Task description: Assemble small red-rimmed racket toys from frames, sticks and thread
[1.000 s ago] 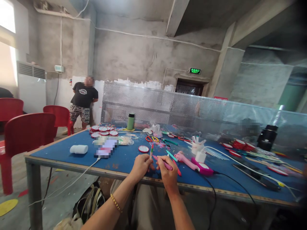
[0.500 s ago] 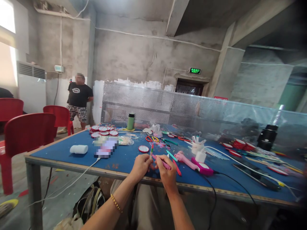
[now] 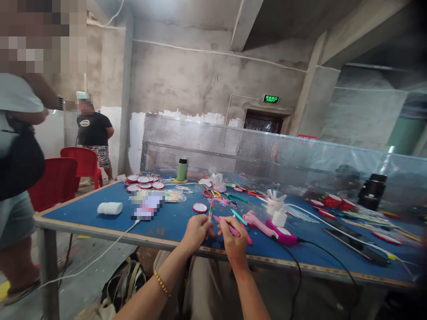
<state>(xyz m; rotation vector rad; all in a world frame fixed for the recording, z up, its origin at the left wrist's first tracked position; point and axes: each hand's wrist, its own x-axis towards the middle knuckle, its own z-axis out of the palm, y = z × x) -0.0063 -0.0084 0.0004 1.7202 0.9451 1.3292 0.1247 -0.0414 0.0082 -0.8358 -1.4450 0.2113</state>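
Observation:
My left hand [image 3: 195, 232] is closed around the lower end of a small flat stick with coloured bands [image 3: 211, 210], which stands upright with its red tip on top. In my right hand [image 3: 234, 238] is a pink marker pen [image 3: 216, 218], pinched in a writing grip, its tip pointing at the stick. Whether the tip touches the stick I cannot tell. Just beyond my hands lies a round red-rimmed white disc [image 3: 200, 208]. A teal marker [image 3: 238, 217] and a red marker [image 3: 249, 239] lie beside my right hand, the red one partly hidden.
A pink handheld tool [image 3: 262, 225] lies near a magenta box [image 3: 287, 238]. Farther out are a cup of markers [image 3: 275, 202], scissors [image 3: 213, 194], stacked discs [image 3: 144, 179] and a green bottle [image 3: 182, 170]. A phone [image 3: 148, 207] and white bottle [image 3: 110, 208] lie left. People stand beyond.
A person in a white top has come into view at the far left. The person in black has shifted left. My right hand and pen have moved very slightly; the stick stays in my left hand.

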